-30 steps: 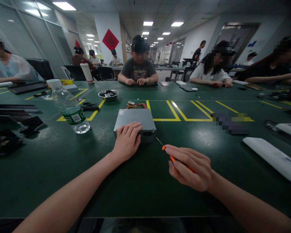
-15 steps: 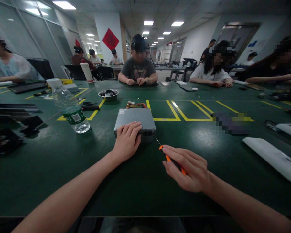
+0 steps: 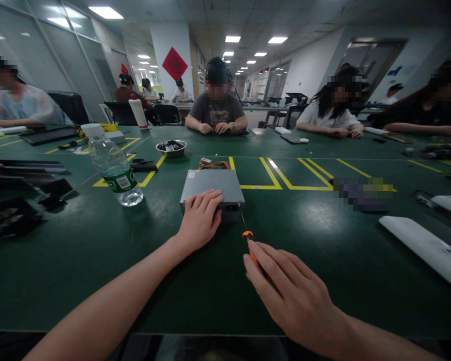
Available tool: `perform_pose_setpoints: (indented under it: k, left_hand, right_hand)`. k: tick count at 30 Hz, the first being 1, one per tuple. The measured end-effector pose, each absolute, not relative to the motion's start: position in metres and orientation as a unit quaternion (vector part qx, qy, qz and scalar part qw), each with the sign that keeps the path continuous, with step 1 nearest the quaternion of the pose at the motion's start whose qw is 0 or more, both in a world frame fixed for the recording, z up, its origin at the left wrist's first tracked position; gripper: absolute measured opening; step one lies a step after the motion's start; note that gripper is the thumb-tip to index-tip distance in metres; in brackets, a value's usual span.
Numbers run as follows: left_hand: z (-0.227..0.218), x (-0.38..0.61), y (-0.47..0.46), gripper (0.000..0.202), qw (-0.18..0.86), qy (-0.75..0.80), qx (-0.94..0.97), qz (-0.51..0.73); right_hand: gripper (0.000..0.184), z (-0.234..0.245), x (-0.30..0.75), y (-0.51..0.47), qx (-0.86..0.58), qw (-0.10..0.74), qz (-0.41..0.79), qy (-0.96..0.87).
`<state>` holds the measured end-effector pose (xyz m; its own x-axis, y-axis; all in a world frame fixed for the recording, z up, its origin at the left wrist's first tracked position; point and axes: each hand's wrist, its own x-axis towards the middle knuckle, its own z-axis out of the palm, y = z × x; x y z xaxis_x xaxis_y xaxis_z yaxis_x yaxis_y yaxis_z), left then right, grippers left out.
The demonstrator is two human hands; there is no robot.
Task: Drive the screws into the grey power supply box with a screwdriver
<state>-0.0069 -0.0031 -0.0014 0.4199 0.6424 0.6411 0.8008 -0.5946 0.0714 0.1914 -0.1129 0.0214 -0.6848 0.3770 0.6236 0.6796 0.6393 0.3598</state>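
A grey metal computer power supply [image 3: 212,183] lies on the green table in front of me, its bundle of coloured wires [image 3: 215,164] at the far side. My left hand [image 3: 200,220] holds it, fingers over the top near the front edge and thumb down by the near face. In my right hand [image 3: 295,288] is a screwdriver [image 3: 247,234] with an orange and black handle, gripped between thumb and fingers. Its thin shaft points at the near right corner of the power supply. Whether the tip sits in a screw is too small to tell.
A water bottle [image 3: 124,183] stands left of the power supply, with a metal bowl [image 3: 171,148] of small parts behind it. Dark panels and parts lie at the far left. A white casing [image 3: 423,248] lies at right. Several people sit around the table.
My right hand has come nearer to me, turning the screwdriver more upright in view. The handle end has shifted slightly left. My left hand stays on the power supply; the view has shifted a little.
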Motion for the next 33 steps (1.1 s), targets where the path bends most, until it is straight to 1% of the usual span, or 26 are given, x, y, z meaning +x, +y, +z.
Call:
perform_pose_setpoints:
  k: [2,4,8,12,17,19,23,27,31,33]
  left_hand:
    - [-0.001,-0.007,-0.003,0.03,0.12,-0.432,-0.835,-0.319]
    - [-0.001,-0.007,-0.004,0.031,0.117,-0.431,-0.835,-0.321]
    - [-0.001,-0.007,-0.003,0.031,0.115,-0.433,-0.835,-0.32]
    - [-0.001,-0.008,-0.003,0.031,0.117,-0.434,-0.835,-0.316]
    - [-0.001,-0.008,-0.004,0.032,0.114,-0.43,-0.837,-0.319]
    - [-0.001,-0.009,-0.004,0.033,0.112,-0.43,-0.838,-0.318]
    - [-0.001,-0.009,-0.004,0.033,0.111,-0.431,-0.838,-0.315]
    - [-0.001,-0.008,-0.004,0.032,0.113,-0.431,-0.838,-0.314]
    - [-0.001,-0.008,-0.004,0.033,0.117,-0.429,-0.838,-0.316]
    - [-0.001,-0.008,-0.004,0.033,0.116,-0.429,-0.838,-0.316]
  right_hand:
    - [0.027,0.023,0.189,-0.118,-0.327,0.245,-0.306,-0.86]
    - [0.027,0.025,0.186,-0.119,-0.346,0.254,-0.319,-0.845]
    - [0.014,0.029,0.182,-0.118,-0.389,0.288,-0.324,-0.813]
    - [0.021,0.026,0.175,-0.12,-0.42,0.287,-0.299,-0.807]
    - [0.026,0.019,0.172,-0.124,-0.425,0.278,-0.293,-0.81]
    - [0.026,0.022,0.175,-0.123,-0.431,0.278,-0.299,-0.805]
    - [0.018,0.029,0.181,-0.12,-0.476,0.274,-0.31,-0.776]
    - [0.025,0.028,0.18,-0.121,-0.488,0.267,-0.287,-0.78]
    - [0.023,0.02,0.175,-0.125,-0.461,0.274,-0.271,-0.8]
    - [0.025,0.017,0.174,-0.126,-0.442,0.271,-0.271,-0.811]
